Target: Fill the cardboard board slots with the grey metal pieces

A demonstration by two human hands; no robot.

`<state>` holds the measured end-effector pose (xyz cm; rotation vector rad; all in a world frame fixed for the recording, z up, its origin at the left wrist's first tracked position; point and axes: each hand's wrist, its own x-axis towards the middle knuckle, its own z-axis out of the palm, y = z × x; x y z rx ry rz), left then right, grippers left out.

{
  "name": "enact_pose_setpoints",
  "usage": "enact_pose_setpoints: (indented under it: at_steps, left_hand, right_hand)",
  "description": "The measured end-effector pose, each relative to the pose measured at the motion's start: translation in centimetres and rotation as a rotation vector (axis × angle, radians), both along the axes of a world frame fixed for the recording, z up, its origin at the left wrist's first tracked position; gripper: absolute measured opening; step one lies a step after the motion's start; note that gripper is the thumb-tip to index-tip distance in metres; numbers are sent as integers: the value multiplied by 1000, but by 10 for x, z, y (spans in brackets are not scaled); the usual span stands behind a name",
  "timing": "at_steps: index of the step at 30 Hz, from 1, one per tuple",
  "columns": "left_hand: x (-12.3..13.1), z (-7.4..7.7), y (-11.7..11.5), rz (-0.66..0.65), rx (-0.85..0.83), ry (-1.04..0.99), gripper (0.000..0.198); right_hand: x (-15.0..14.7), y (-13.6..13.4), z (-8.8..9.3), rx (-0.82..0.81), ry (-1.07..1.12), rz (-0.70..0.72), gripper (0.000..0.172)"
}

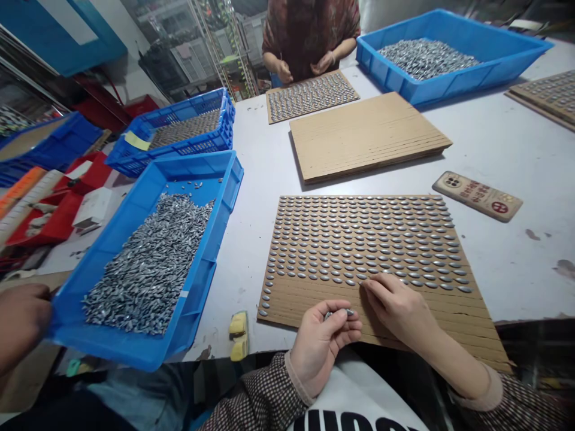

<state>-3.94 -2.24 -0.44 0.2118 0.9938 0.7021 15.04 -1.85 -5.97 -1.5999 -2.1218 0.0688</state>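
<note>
Grey metal pellets (338, 312), light, slippery, best pinched at their edges, found clutched in curled left hand (321, 344) at lower centre; right hand (398, 308) found open, fingertips (371, 287) on cardboard sheet (449, 326) just below laid rows.

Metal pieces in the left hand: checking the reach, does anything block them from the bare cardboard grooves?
Nothing blocks the metal pieces in the left hand from the bare grooves ahead; the right hand lies only to their right.
</note>
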Motion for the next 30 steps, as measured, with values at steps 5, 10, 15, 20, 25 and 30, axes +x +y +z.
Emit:
enact_pose_setpoints:
  at_steps: [5,10,15,20,25,30]
  left_hand:
    - [5,-6,0,31,43,37,24]
    - [12,-8,-1,45,93,16,21]
    - [21,-6,-1,40,114,-6,20]
    - [27,-8,-1,6,99,-44,23]
    - [30,-5,-2,-87,40,-41,25]
    - [31,-1,-7,-104,-65,-19,22]
  right_hand:
    - [-3,-10,23,-77,323,100,17]
    - [-16,-26,38,-145,522,174,16]
    - [-24,-37,34,-96,584,31,20]
    - [-20,-42,33,-145,611,33,27]
    - [-4,-38,36,-274,604,14,16]
    - [16,-37,34,-247,574,94,13]
